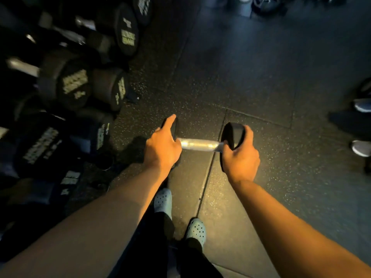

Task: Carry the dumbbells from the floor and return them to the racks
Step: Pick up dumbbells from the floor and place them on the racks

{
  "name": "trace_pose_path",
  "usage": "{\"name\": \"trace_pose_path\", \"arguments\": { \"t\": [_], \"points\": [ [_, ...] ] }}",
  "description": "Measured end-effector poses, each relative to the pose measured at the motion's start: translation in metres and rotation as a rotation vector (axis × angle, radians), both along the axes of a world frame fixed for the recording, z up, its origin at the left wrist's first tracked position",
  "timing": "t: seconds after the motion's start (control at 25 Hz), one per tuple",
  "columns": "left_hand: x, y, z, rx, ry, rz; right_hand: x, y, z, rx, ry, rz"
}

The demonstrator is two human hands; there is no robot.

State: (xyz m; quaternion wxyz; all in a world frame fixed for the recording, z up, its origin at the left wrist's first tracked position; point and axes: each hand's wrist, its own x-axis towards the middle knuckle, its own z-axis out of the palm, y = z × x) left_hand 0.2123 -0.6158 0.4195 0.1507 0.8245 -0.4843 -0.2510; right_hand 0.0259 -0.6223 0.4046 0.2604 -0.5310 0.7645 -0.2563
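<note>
A black dumbbell with a shiny metal handle [198, 144] is held crosswise in front of me, above the dark rubber floor. My left hand [163, 147] grips its left head, index finger stretched along the top. My right hand [241, 157] wraps around its right head [233, 135]. The rack [66, 83] on the left is full of black dumbbells with pale lettering, and it stands close beside my left arm.
My two feet in pale perforated clogs [195, 230] stand on the speckled floor mats [261, 87]. Another person's light shoes [362, 148] show at the right edge. More gym gear [265, 5] lies at the top.
</note>
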Motion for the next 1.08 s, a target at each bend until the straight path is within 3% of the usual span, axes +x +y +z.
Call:
{"name": "trace_pose_path", "arguments": {
  "t": [0.28, 0.64, 1.08],
  "points": [
    [0.028, 0.114, 0.155, -0.104, -0.020, 0.197, 0.035, 0.073, 0.143, -0.151, -0.028, 0.180],
    [0.121, 0.256, 0.234, -0.191, -0.100, 0.509, 0.153, 0.154, 0.221, -0.218, -0.078, 0.486],
    [0.302, 0.474, 0.308, -0.336, -0.241, 0.952, 0.399, 0.321, 0.294, -0.374, -0.202, 0.865]
  ]
}}
